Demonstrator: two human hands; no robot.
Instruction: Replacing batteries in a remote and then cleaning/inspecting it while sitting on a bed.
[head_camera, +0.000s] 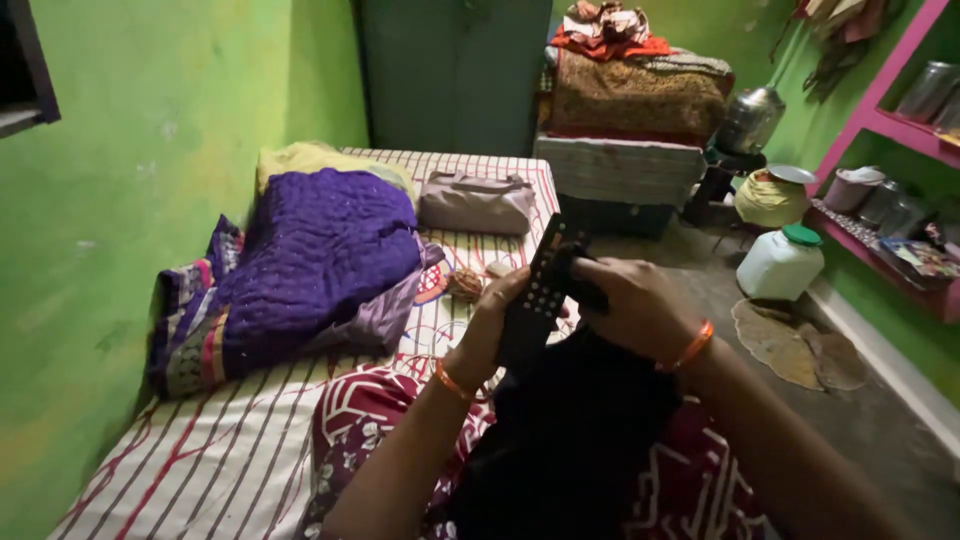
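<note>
A black remote control (545, 275) with small pale buttons stands nearly upright in front of me, held in both hands. My left hand (492, 320) grips its lower left side, thumb near the buttons. My right hand (635, 305) wraps around its right edge and back. Each wrist wears an orange bangle. Below the hands lies a dark black cloth (570, 440) over my lap, which is covered in maroon patterned fabric.
I sit on a striped bed (220, 460) against a green wall. A purple quilt (320, 255) and a grey bag (475, 203) lie on it. A white jar with a green lid (780, 262), metal pots and pink shelves (890, 120) stand at the right.
</note>
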